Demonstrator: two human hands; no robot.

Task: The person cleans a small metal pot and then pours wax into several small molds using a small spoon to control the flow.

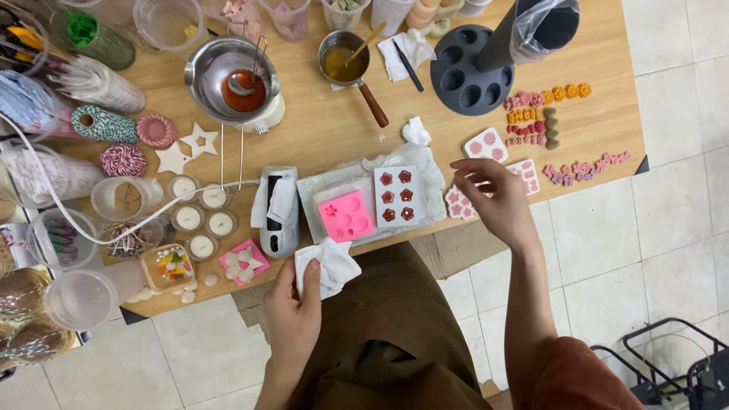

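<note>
Head view: left hand (292, 311) clamps a crumpled white tissue (328, 266) at table (334, 129) edge; right hand (493, 199), fingers loosely apart & empty, hovers beside white mold (398, 197) w/ dark red flower shapes.

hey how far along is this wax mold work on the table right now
Done, by the look of it: rows of small coloured wax shapes lie finished on the table, and the white mold holds six dark red fills. In hand: the left hand grips a white tissue; the right hand reaches over pink-and-white molds. Left: the pink mold looks unfilled.
</note>
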